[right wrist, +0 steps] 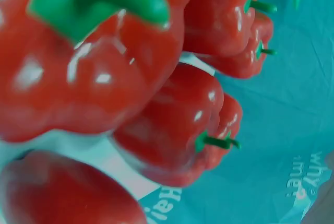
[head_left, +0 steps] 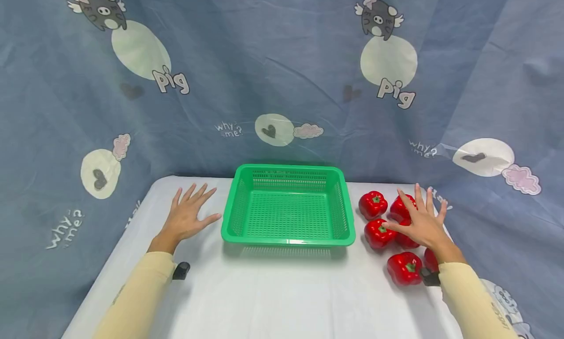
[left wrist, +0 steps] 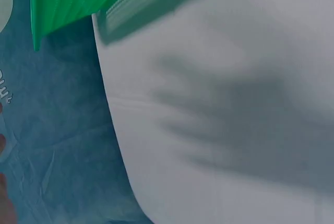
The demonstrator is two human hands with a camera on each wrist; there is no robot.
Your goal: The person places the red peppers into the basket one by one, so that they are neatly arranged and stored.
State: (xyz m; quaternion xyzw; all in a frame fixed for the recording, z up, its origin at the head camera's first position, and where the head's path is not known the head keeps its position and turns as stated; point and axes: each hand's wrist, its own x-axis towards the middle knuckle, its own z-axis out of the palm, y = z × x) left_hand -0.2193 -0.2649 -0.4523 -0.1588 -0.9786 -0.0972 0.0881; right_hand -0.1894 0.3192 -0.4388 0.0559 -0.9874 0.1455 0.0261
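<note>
Head view | We held our left hand (head_left: 187, 217) beside the green basket (head_left: 264, 240), fingers (head_left: 206, 197) spread wide; our right hand (head_left: 422, 225), equally wide, was above 6 red peppers (head_left: 379, 235) | Basket sat mid-desk (head_left: 282, 300), presumably to suit either arm's reach.

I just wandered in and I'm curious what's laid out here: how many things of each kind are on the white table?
Red bell peppers: 6
Green basket: 1
Total: 7
</note>
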